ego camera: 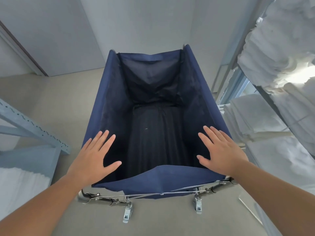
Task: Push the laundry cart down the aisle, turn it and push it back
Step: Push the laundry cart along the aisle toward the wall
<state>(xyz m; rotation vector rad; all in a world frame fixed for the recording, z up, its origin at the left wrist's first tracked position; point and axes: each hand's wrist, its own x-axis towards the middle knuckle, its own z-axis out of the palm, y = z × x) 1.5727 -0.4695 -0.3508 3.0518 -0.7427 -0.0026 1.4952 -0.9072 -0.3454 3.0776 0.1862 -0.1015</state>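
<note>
I stand behind the navy canvas laundry cart, which runs away from me toward twelve o'clock and fills the middle of the aisle, with a wall close beyond its far end. The bag looks empty apart from dark lining bunched along the bottom. My left hand is spread flat at about eight o'clock over the near left corner of the rim, and my right hand is spread the same way at four o'clock over the near right corner. All fingers are straight and splayed, curled round nothing; whether the palms actually press the fabric edge or hover just above it I cannot tell. I judge this to be either the end of the outward push or the setup for the turn, since the wall is near. Next I need a real hold on the rim or frame, then a pivot on the casters, keeping clear of the towel shelves at three o'clock.
</note>
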